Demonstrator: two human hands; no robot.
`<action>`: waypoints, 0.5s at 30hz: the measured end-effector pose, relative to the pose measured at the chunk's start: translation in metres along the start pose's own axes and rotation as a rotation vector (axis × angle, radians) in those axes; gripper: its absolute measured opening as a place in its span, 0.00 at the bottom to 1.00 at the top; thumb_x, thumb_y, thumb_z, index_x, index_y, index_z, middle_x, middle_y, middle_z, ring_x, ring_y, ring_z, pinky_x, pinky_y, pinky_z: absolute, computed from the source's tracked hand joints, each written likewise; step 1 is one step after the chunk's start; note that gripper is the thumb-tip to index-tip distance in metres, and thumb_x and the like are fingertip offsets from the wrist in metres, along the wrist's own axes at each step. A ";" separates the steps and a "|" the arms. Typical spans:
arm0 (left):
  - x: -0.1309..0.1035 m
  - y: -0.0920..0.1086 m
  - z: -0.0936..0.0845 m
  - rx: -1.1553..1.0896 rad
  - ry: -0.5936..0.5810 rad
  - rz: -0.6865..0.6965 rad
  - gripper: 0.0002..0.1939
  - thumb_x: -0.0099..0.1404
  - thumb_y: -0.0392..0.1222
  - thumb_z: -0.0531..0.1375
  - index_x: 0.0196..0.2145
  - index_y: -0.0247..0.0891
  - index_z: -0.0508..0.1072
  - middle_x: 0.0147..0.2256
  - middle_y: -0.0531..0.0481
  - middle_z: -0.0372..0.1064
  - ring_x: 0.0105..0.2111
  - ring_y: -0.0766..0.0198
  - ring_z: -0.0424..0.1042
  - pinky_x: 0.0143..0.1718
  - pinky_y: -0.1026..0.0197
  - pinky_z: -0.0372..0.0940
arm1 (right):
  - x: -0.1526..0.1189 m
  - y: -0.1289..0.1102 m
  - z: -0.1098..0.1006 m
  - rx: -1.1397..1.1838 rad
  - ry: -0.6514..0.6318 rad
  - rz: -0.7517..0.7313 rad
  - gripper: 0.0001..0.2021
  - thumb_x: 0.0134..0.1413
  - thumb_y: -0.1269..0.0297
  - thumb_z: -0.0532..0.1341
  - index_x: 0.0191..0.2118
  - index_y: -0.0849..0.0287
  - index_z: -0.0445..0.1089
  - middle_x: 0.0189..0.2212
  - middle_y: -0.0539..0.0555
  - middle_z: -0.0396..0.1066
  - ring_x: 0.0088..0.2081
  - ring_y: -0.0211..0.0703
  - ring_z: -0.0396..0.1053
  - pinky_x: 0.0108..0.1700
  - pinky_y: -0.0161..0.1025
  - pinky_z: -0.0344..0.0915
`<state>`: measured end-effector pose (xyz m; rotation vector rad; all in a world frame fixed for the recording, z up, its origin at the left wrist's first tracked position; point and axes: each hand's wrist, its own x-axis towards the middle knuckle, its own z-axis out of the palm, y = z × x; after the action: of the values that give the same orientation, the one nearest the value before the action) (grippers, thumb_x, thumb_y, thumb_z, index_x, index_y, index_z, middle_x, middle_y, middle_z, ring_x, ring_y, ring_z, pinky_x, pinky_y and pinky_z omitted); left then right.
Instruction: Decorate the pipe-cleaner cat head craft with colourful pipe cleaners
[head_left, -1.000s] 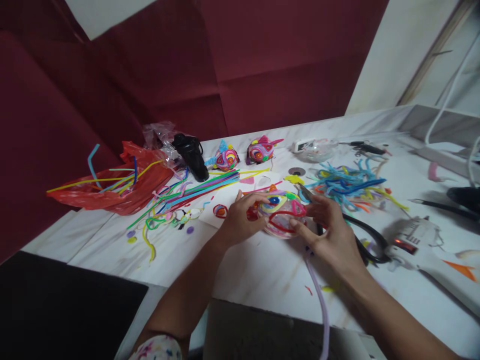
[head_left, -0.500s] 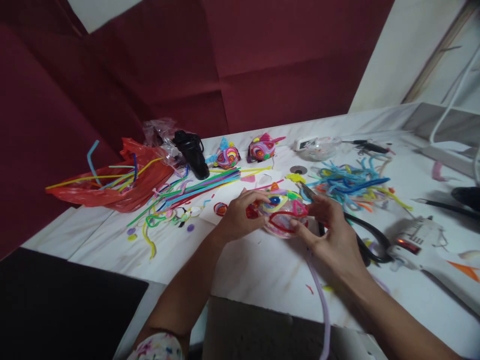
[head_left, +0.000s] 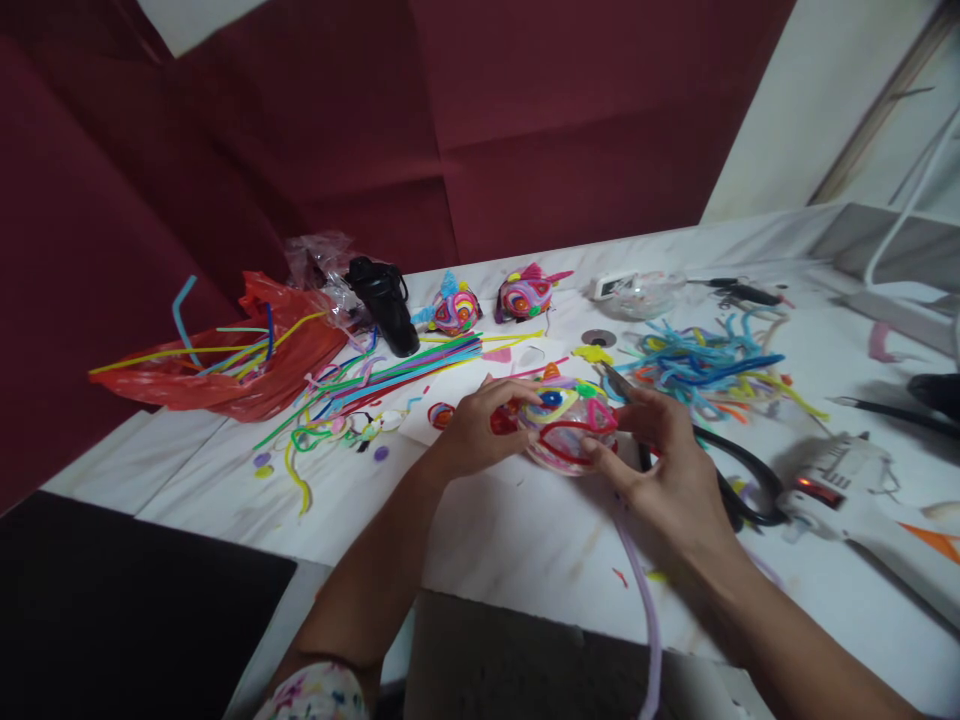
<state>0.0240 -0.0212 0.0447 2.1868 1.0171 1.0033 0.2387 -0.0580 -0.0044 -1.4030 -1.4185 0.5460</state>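
My left hand (head_left: pixel 474 430) and my right hand (head_left: pixel 664 470) both grip a small clear dome-shaped craft piece (head_left: pixel 564 428) at the middle of the white table (head_left: pixel 525 540). The piece is covered with coloured pipe-cleaner shapes: a red loop at the front, a blue spiral and a pink triangle. My left fingers press on its left side, and my right thumb and fingers hold its right side. A long lilac pipe cleaner (head_left: pixel 643 610) trails from under my right hand toward the table's near edge.
Two finished decorated pieces (head_left: pixel 457 308) (head_left: pixel 525 295) stand at the back. A red plastic bag (head_left: pixel 225 365) with pipe cleaners lies at left, loose sticks (head_left: pixel 397 375) beside it, a tangled pile (head_left: pixel 705 365) at right. Black-handled scissors (head_left: pixel 739 480) and a glue gun (head_left: pixel 832 475) lie right of my hand.
Both hands stay on the craft piece with only slight finger shifts. The view has drifted a little.
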 end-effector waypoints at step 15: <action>0.000 -0.004 0.000 -0.017 -0.002 0.024 0.13 0.58 0.36 0.65 0.43 0.40 0.74 0.52 0.43 0.74 0.54 0.53 0.71 0.57 0.49 0.62 | 0.000 0.002 0.001 -0.005 0.007 -0.008 0.37 0.44 0.41 0.66 0.58 0.53 0.59 0.43 0.58 0.72 0.41 0.56 0.73 0.44 0.55 0.69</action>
<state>0.0222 -0.0184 0.0418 2.1911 0.9800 1.0171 0.2391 -0.0575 -0.0068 -1.4009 -1.4198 0.5324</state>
